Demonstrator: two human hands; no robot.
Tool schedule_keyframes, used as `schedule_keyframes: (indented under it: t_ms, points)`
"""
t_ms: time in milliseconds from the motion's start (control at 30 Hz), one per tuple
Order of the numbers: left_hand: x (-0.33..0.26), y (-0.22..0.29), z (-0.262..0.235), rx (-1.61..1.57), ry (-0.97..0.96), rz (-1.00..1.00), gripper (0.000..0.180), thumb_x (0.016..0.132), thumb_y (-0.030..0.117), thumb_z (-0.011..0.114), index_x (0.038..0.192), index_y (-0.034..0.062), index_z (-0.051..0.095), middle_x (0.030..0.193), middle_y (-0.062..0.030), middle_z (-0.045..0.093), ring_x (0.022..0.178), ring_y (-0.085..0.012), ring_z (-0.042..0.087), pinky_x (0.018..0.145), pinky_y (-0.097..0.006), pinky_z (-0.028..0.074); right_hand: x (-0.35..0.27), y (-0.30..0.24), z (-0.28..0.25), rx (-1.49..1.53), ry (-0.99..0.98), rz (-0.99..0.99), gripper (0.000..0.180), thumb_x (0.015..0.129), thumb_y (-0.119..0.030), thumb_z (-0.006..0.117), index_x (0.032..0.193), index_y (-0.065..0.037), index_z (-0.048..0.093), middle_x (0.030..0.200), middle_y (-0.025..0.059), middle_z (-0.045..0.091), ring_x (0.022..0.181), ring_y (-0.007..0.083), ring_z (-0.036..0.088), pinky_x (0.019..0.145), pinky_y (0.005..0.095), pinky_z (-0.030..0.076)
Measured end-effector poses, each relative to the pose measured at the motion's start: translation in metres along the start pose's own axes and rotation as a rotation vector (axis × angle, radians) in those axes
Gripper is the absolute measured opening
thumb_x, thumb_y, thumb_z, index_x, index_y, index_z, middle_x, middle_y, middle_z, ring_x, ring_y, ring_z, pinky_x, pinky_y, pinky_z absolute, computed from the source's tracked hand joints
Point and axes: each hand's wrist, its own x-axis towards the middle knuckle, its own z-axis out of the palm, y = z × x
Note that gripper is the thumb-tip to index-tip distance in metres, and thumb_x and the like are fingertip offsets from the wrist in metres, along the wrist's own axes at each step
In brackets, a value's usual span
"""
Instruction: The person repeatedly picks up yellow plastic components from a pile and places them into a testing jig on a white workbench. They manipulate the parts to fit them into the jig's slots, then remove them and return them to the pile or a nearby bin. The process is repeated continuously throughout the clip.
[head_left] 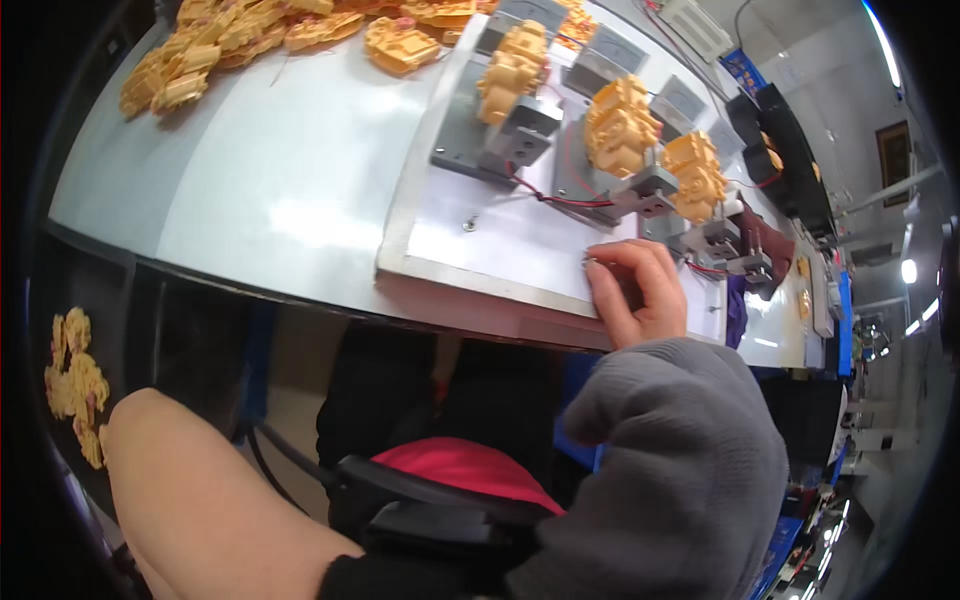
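right hand (638, 290): curled on the near edge of the white plate (520, 255), fingers bent in around something small and dark. Closed-ish grip, but honestly I can't tell what's in it, too small to make out.

left hand: out of view. Only the bare forearm (200, 500) shows, hanging low off the bench (270, 170), so no idea if that grip is open or shut.

plate: sits on the bench, near edge right at the bench edge. Carries a row of grey metal blocks (520, 135), each with a yellow plastic part on top.

nearest part: the yellow part (697, 175) on the block just beyond the right hand's fingers, close but not touching.

wires: a red and black wire (560, 198) runs across the plate between the blocks, passing just beside the knuckles.

loose parts: a heap of yellow parts (230, 40) at the far left of the bench, well apart from the hand.

what could go wrong: my guess, the sleeve (680, 450) or fingers snag that wire and tug a block. Also the hand works right at the edge, so a small piece could drop off onto the lap.
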Motion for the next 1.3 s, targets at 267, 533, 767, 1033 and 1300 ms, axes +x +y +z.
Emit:
schedule_keyframes:
  t_ms: [267,533,767,1033,1300]
  points:
    - [-0.003,0.011,0.004,0.003,0.069,-0.002,0.010,0.084,0.018,0.062,0.087,0.0103,0.068,0.091,-0.0068,0.066,0.079,-0.0216,0.064,0.054,-0.038,0.048,-0.008,0.008,-0.001,-0.036,-0.024,0.003,0.014,0.088,-0.004,0.068,0.102,-0.002,0.067,0.101,0.0085,0.060,0.088,0.0168,0.061,0.079,0.0278,0.049]
    - [-0.009,0.013,0.004,0.045,0.105,-0.042,0.010,0.084,0.018,0.061,0.082,0.0105,0.068,0.089,-0.0065,0.066,0.077,-0.0209,0.064,0.051,-0.038,0.045,-0.005,0.011,0.005,-0.017,0.015,0.035,0.016,0.085,-0.005,0.072,0.099,-0.002,0.068,0.097,0.0091,0.062,0.088,0.0201,0.064,0.078,0.0305,0.051]
    - [-0.017,0.005,-0.009,0.076,-0.040,-0.168,0.011,0.084,0.018,0.061,0.078,0.0107,0.067,0.088,-0.0062,0.065,0.075,-0.0202,0.063,0.048,-0.037,0.043,0.005,-0.003,0.010,0.058,-0.079,-0.069,0.014,0.085,-0.004,0.070,0.098,-0.001,0.066,0.097,0.0119,0.062,0.089,0.0268,0.062,0.079,0.0341,0.051]
    - [-0.020,-0.076,0.058,-0.786,-0.059,-0.318,0.021,0.077,0.000,0.069,0.097,0.0033,0.066,0.094,-0.0091,0.062,0.083,-0.0250,0.061,0.071,-0.033,0.049,0.004,0.005,-0.011,0.004,-0.074,-0.073,0.014,0.084,-0.004,0.070,0.098,-0.002,0.067,0.093,0.0116,0.061,0.086,0.0294,0.060,0.077,0.0373,0.049]
    - [-0.012,-0.063,0.106,-0.693,-0.006,-0.398,0.034,0.065,0.008,0.080,0.097,0.0120,0.070,0.096,-0.0066,0.062,0.096,-0.0296,0.053,0.084,-0.041,0.045,0.009,0.010,-0.010,-0.043,-0.122,-0.103,0.019,0.077,-0.003,0.076,0.095,-0.007,0.071,0.090,0.0070,0.061,0.081,0.0239,0.059,0.071,0.0340,0.047]
